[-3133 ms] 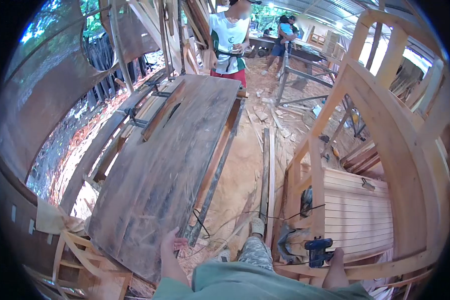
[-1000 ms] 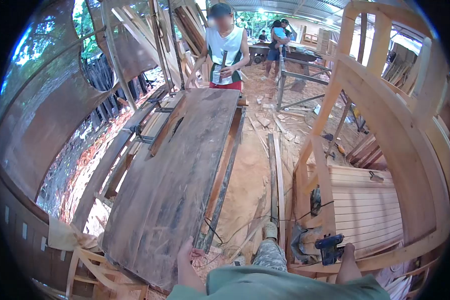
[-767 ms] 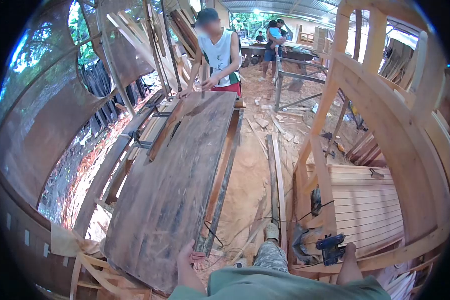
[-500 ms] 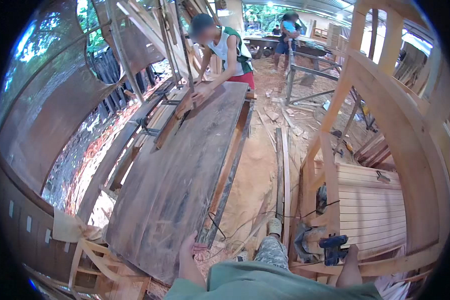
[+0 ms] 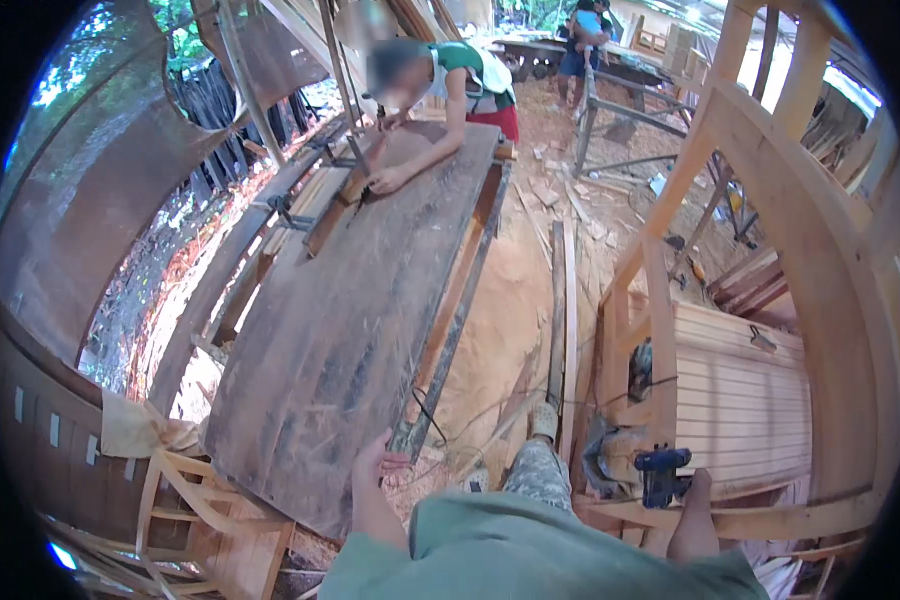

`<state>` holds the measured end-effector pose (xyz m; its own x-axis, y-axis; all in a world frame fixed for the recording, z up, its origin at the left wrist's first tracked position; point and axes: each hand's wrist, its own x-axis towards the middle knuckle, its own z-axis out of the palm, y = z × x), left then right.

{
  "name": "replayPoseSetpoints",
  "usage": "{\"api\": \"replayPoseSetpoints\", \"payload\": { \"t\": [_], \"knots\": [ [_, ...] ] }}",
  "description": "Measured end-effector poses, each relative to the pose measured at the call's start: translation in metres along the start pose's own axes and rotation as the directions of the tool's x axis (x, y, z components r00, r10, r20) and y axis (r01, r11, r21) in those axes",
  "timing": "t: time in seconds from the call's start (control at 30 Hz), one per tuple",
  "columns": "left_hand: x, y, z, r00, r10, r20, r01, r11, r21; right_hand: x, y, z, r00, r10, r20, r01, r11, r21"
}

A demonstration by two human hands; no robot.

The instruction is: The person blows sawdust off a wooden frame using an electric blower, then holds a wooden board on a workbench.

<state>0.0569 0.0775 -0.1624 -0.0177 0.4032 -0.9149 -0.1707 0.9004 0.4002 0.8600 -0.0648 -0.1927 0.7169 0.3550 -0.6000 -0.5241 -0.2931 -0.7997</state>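
My left hand point(image 5: 372, 468) is at the near right corner of a long, dark wooden board point(image 5: 330, 330), with its fingers stretched to the right past the edge. It appears to hold nothing. On the right, my right hand point(image 5: 699, 488) is closed around a dark handheld power tool point(image 5: 661, 474), whose exact kind I cannot make out. The tool is in front of a pale wooden frame point(image 5: 660, 345) with a slatted panel point(image 5: 740, 400).
A co-worker point(image 5: 450, 90) leans over the board's far end, hands near a clamp point(image 5: 288, 213) and wooden strips. A curved wooden frame point(image 5: 805, 230) rises at right. Long timbers point(image 5: 568, 320) and a cable point(image 5: 435, 415) lie about. A wooden chair point(image 5: 185, 505) stands lower left.
My left hand has shifted, its fingers now pointing right at the board's corner. The co-worker has bent lower over the board. My right hand still holds the tool; the view has tilted slightly.
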Motion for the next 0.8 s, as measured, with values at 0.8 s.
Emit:
{"api": "replayPoseSetpoints", "payload": {
  "t": [0.8],
  "knots": [
    [-0.014, 0.006, 0.008, 1.0, 0.015, -0.023, -0.014, 0.999, 0.038, -0.044, -0.033, 0.012, 0.939, 0.177, -0.295, -0.241, 0.951, -0.195]
  ]
}}
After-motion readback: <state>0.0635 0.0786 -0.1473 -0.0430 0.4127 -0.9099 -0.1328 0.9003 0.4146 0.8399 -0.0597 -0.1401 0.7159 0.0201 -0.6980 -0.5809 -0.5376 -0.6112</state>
